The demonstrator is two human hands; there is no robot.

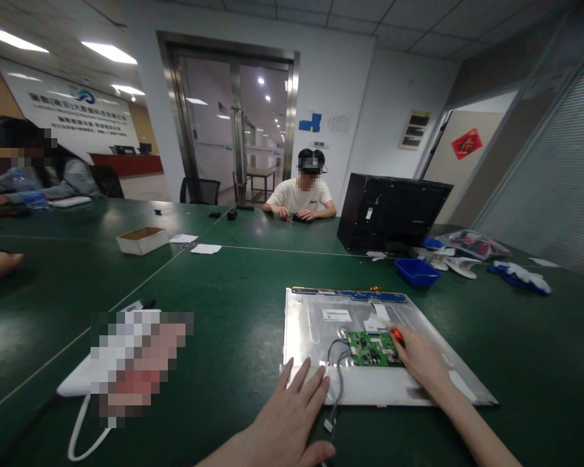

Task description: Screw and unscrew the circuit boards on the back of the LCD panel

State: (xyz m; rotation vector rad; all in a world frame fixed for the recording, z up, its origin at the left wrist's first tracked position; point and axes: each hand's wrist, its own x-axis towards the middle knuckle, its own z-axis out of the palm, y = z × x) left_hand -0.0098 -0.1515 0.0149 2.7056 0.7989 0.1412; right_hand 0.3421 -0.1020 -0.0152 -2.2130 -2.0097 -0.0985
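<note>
One flat, silver metal-backed display panel [304,334] lies in the lower right centre of the frame on a green tabletop [224,357], with a white label [337,315] on its shiny face and a narrow blue circuit strip [345,295] along its far edge. A green rectangular circuit board [367,350], crowded with small dark parts, sits mid-panel; a white flat cable [380,312] shows above it.

The right hand [421,360] is curled closed around a small orange-ended tool [397,335] at the board's right end, hiding most of the tool and part of the board. The left hand [292,408] is palm down with fingers spread, gripping nothing visible, its fingertips over the panel's lower left edge. Thin grey cables [341,383] run from the board down across that edge beside them, ending near a pale connector [328,425].

At upper right stand a large black monitor [394,211], a blue plastic tray [417,272] and blue-and-white gloves [520,277]. A shallow white cardboard box [146,244] sits left of centre; a person in a cream T-shirt [299,193] sits at upper centre.
</note>
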